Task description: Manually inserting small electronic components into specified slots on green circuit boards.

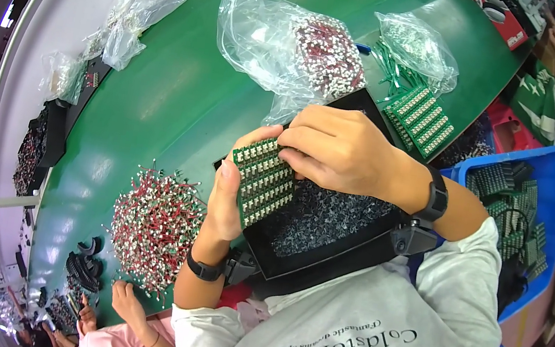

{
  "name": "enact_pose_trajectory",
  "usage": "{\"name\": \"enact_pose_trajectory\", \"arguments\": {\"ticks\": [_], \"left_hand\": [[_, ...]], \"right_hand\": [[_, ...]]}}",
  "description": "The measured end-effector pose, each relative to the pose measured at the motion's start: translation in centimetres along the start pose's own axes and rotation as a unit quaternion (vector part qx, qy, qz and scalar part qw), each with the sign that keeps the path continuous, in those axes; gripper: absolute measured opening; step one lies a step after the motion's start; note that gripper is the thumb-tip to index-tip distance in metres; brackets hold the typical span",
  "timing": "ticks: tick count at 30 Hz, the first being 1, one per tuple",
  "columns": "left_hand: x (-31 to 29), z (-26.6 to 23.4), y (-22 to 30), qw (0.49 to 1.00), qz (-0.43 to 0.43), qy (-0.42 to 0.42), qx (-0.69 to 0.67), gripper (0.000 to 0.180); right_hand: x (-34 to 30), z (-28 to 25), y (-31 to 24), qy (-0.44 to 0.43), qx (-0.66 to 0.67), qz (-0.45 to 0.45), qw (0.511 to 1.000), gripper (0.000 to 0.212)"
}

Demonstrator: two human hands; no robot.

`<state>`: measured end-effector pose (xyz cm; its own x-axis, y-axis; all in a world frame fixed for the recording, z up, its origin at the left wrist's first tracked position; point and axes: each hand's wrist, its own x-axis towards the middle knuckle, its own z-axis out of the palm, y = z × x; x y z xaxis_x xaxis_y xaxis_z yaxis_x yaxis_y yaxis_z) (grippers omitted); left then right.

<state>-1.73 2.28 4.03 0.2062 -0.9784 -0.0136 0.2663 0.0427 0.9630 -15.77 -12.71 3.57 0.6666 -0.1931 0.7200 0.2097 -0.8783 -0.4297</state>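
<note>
Green circuit panel (261,184) is sitting over the black tray's (331,249) left end. Left hand (224,198) is clamping its left edge; right hand (347,148) is working its far-right corner, fingertips hidden, can't tell grip. Probably handling light, stiff, brittle: edges only.

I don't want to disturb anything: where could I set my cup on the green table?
The widest bare patch of green table lies between the loose wire pile and the clear bag of wires. It's crowded around the black tray, near the circuit boards.

Downward fisheye view, head height
</note>
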Motion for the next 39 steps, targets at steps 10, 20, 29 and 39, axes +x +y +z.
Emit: {"name": "enact_pose_trajectory", "arguments": {"ticks": [10, 20, 29, 39], "left_hand": [[0.1, -0.2, 0.2, 1.000, -0.021, -0.006, -0.007, 0.082], [0.1, -0.3, 0.0, 0.997, 0.017, -0.024, 0.067, 0.086], [0.0, -0.5, -0.2, 0.994, 0.030, -0.021, 0.099, 0.078], [0.2, 0.0, 0.0, 0.987, 0.066, 0.003, 0.145, 0.073]], "right_hand": [[0.0, -1.0, -0.1, 0.006, 0.007, -0.005, 1.000, 0.019], [1.0, 0.6, -2.1, -0.041, -0.009, -0.063, 0.997, 0.025], [1.4, 1.1, -1.8, 0.024, 0.057, -0.074, 0.995, 0.021], [1.4, 1.5, -2.5, 0.077, 0.047, -0.059, 0.994, 0.024]]}}
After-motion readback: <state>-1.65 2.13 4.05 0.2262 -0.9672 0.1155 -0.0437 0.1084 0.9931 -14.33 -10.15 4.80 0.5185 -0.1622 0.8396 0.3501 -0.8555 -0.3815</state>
